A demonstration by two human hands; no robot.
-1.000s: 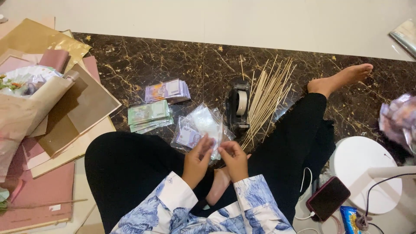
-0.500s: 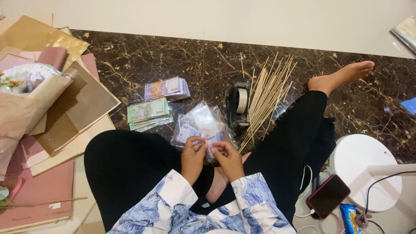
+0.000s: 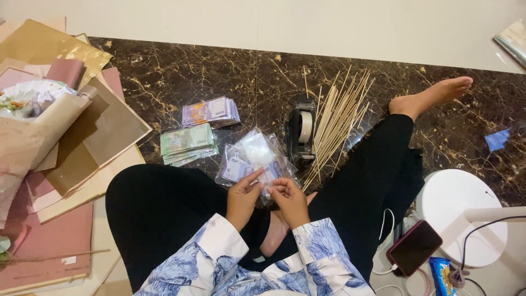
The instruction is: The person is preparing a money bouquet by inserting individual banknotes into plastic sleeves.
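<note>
The left hand [image 3: 243, 196] and right hand [image 3: 289, 198] meet over the lap, fingertips pinched together on a clear sleeve [image 3: 262, 174] holding a banknote. More sleeves [image 3: 253, 153] lie on the dark marble floor [image 3: 164, 82] just ahead of the hands. To their left sit a green note stack [image 3: 187, 142] and a purple note stack [image 3: 211, 111]. A tape dispenser [image 3: 301, 129] stands right of the sleeves, beside a bundle of skewers [image 3: 339, 118]. A phone [image 3: 415, 248] lies by the right knee.
</note>
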